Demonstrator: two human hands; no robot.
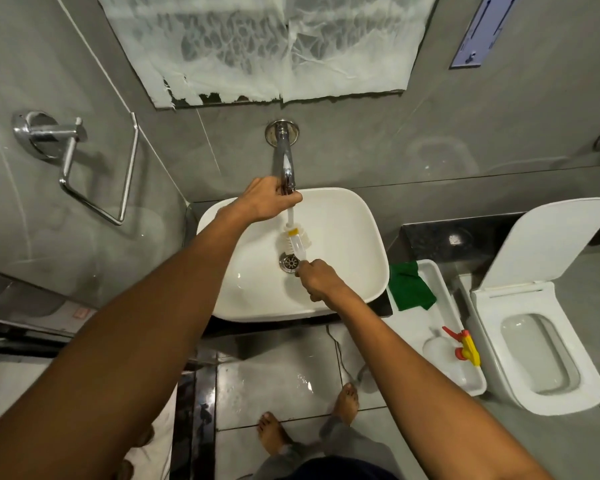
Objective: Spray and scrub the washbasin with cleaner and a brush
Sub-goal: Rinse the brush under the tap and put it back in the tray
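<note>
The white washbasin (347, 237) sits on a dark counter below a chrome wall tap (284, 157). My left hand (265, 200) is closed around the tip of the tap. What looks like a thin white stream of water falls from the spout onto the brush (293, 239). The brush has white bristles and a yellow band, and it lies just above the metal drain (290, 263). My right hand (317, 278) grips its clear handle beside the drain. The spray bottle (463, 346), with a red and yellow trigger, lies in a white tray (437, 282) to the right of the basin.
A green cloth (409, 289) hangs over the tray's near end. An open white toilet (534, 344) stands at far right. A chrome towel ring (84, 164) juts from the left wall. White paper (257, 46) covers the mirror above. The tiled floor (274, 379) by my bare feet is wet.
</note>
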